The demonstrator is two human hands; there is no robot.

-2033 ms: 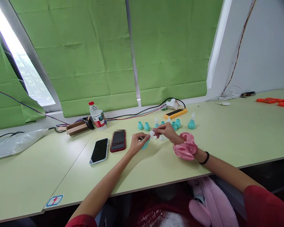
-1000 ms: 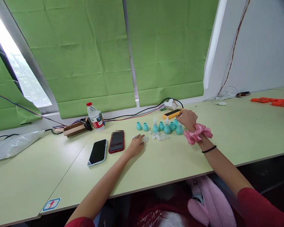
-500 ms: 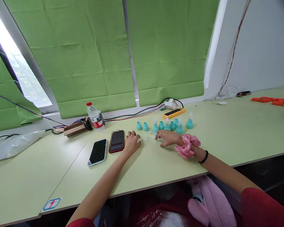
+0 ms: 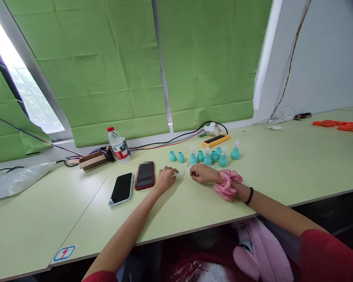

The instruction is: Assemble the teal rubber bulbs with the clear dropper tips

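My left hand rests on the table with its fingers curled, closed on a small clear plastic piece at its fingertips. Right beside it lie other small translucent pieces, too small to make out well. My right hand, wearing a pink scrunchie at the wrist, is closed with bent fingers low over the table; what it holds, if anything, is hidden. Just behind it stand several turquoise pear-shaped bottles, some topped with clear pointed tips. Two open-necked turquoise bottles stand farther left.
Two phones, one in a pale case and one in a red case, lie left of my left hand. A water bottle, a cardboard tray and a yellow power strip sit at the back. Orange objects lie far right.
My right hand has drawn slightly left and its fingers have curled in. My left fingers have closed at the small clear pieces. The bottles stay where they were.
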